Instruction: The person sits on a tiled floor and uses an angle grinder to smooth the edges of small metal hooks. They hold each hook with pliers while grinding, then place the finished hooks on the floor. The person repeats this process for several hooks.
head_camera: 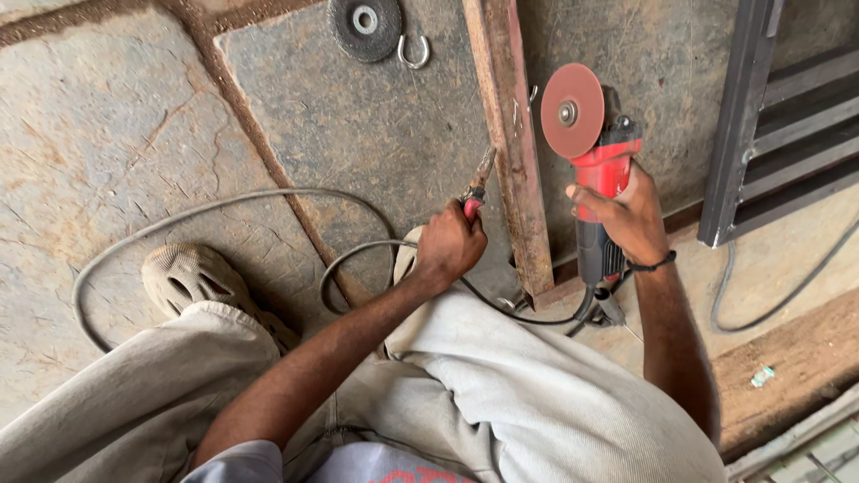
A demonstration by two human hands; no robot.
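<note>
My right hand [632, 217] grips a red and black angle grinder [600, 192]. Its reddish disc [572, 110] faces up, just right of a rusty steel bar [517, 152] that lies on the stone floor. My left hand [450, 246] is closed on red-handled pliers [476, 190], whose jaws point at the left side of the bar. My legs in pale trousers fill the bottom of the view.
A spare grey grinding disc [365, 25] and a metal hook [413, 54] lie at the top. A grey cable [206, 210] loops round my shoe [190, 277]. A dark metal frame [769, 116] stands at the right, with a black cable [769, 309] beneath it.
</note>
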